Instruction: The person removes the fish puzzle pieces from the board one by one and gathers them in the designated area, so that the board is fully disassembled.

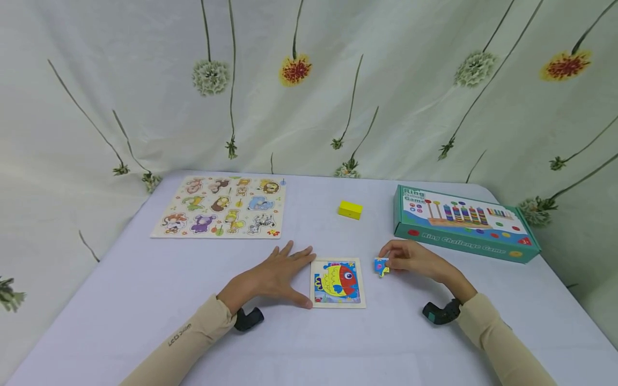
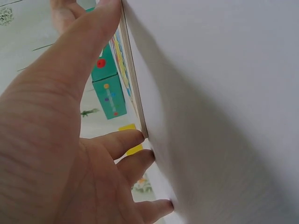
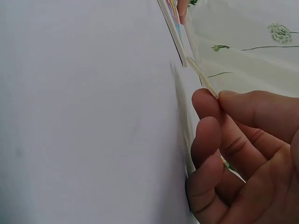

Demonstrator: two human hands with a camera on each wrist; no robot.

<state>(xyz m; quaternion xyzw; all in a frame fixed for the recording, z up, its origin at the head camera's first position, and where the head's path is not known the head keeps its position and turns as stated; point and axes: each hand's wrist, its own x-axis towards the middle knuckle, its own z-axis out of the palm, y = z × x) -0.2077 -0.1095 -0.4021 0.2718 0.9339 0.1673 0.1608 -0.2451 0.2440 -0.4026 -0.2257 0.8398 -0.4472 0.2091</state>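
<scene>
A small square wooden fish puzzle [image 1: 338, 305] lies on the table between the two hands, its yellow and red fish on a blue ground. Pale bare wood shows at its upper left corner. With fingers spread, my left hand [image 1: 280, 276] touches the puzzle's left edge, thumb at the near corner and a fingertip at the far one. In the left wrist view the thumb and fingers rest along the board's edge [image 2: 133, 84]. To the right of the board, my right hand [image 1: 410, 260] pinches a blue and yellow puzzle piece [image 1: 380, 265] between thumb and index finger. The right wrist view shows this thin piece [image 3: 204, 78] edge-on.
A larger animal puzzle board [image 1: 222, 208] lies at the back left. Behind the fish puzzle sits a yellow block [image 1: 350, 209]. A green Ring Challenge Game box [image 1: 465, 222] stands at the back right, beyond the right hand. A flowered cloth [image 1: 309, 107] hangs behind the table.
</scene>
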